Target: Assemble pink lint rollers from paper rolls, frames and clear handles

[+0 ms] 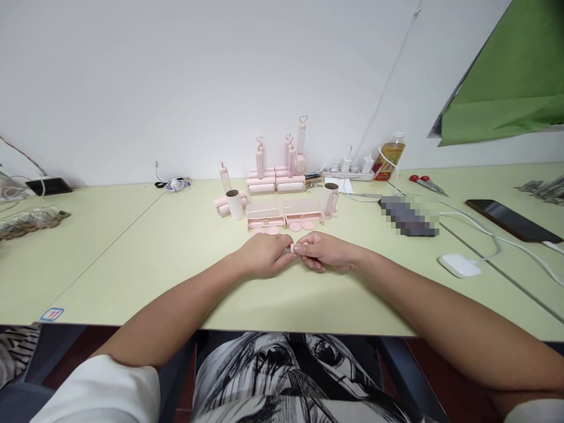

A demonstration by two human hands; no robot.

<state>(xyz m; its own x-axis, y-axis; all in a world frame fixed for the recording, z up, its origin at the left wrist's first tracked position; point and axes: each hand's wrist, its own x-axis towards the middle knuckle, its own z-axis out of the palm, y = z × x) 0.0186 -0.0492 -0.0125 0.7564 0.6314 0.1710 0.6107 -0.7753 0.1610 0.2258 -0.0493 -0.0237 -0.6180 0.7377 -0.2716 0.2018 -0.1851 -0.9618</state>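
Observation:
My left hand [264,255] and my right hand [324,251] rest on the pale green table [176,252], fingertips meeting. Both pinch one small pink-white piece [294,248] between them. Just beyond my hands lie two pink trays [284,214] and several pink discs [301,225]. Behind those stand pink lint-roller handles [291,153], stacked pink rolls [275,183] and two white paper rolls [235,204] with dark cores.
A power strip [348,174] and an amber bottle [390,155] stand at the back right. Red scissors [425,183], a dark tablet [513,219], a white puck charger [459,265] with cables and a blurred-out item [409,214] lie to the right. A phone [48,185] lies far left.

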